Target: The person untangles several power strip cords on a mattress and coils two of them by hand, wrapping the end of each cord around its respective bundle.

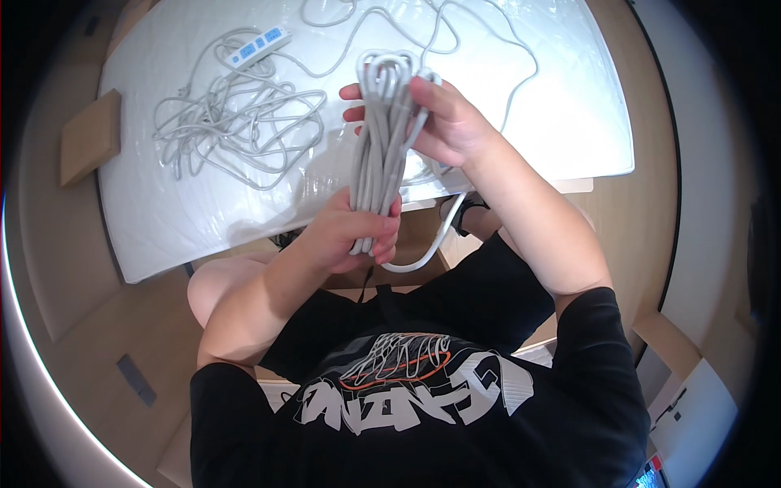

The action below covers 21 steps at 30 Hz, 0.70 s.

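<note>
A bundle of grey-white power cable [378, 140], folded into long parallel loops, stands upright before me. My left hand [360, 235] grips its lower end, thumb across the front. Near the top, my right hand [445, 119] holds the loops, with its thumb in front and several fingertips showing past the far side. One strand of cable [430, 210] sags below the bundle in a curve and rises towards the table edge. Under my right wrist, part of a white power strip seems to show, mostly hidden.
A white power strip [259, 47] with blue socket faces lies on the plastic-covered white table [567, 134]. Beside it sprawls a tangled grey cable [238, 128]. More loose cable [515, 46] winds across the far side. A wooden block [91, 139] stands by the left edge.
</note>
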Available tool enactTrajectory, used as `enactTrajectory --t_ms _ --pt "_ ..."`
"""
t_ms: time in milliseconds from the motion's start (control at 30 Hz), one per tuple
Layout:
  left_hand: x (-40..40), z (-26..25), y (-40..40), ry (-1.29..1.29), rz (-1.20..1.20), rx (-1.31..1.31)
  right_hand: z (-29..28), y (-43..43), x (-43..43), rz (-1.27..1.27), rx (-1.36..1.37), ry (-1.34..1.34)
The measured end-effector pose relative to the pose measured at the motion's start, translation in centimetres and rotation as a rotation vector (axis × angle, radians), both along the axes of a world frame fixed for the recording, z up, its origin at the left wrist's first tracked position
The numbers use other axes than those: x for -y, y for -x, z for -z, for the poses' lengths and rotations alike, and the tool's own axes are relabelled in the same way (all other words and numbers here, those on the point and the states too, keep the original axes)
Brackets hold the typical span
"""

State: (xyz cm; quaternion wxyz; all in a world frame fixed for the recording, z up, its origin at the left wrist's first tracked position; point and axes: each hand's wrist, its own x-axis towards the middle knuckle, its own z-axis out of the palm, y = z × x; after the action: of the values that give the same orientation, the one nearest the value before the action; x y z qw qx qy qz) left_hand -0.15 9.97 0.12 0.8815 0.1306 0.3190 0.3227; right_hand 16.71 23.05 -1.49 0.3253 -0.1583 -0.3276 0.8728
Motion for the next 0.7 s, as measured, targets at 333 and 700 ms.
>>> enactTrajectory --t_ms 333,700 --pt "0.3 0.6 -1.2 -0.151 0.129 -0.371 2.0 0.3 1.7 0.006 -0.267 0.155" --pt "0.3 -0.2 -0.4 -0.252 0.247 -0.324 -0.2 -0.1 2.0 -0.082 -0.318 0.077"
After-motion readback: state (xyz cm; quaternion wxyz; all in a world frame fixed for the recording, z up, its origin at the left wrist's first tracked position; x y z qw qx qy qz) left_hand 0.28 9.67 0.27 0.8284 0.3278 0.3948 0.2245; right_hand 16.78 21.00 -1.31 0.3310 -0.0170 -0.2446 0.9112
